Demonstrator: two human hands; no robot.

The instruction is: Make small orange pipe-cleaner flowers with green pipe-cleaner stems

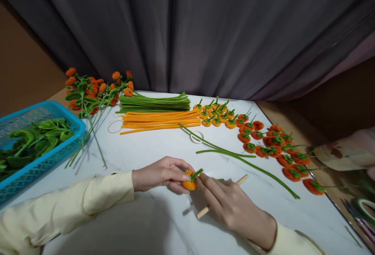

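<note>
Between the thumb and fingers of my left hand (164, 173) is a small yellow-orange pipe-cleaner pumpkin (190, 185). A short green pipe-cleaner stem (197, 174) sticks up from its top, tilted to the right. My right hand (227, 200) is closed, its fingertips at the stem and the pumpkin's right side. A wooden stick (203, 212) passes beneath the right palm, both ends showing; whether the palm grips it I cannot tell. Beyond the hands, loose green pipe cleaners (234, 153) lie next to a white ring (197, 137), perhaps a tape roll.
Green (155, 103) and orange pipe-cleaner bundles (158, 120) lie at the back. Several yellow pumpkins (216, 121) and red-orange ones (275, 141) spread rightward. At left stand a blue basket (55, 151) of green leaves and orange-headed stems (93, 90). Green tape (366, 210) sits far right.
</note>
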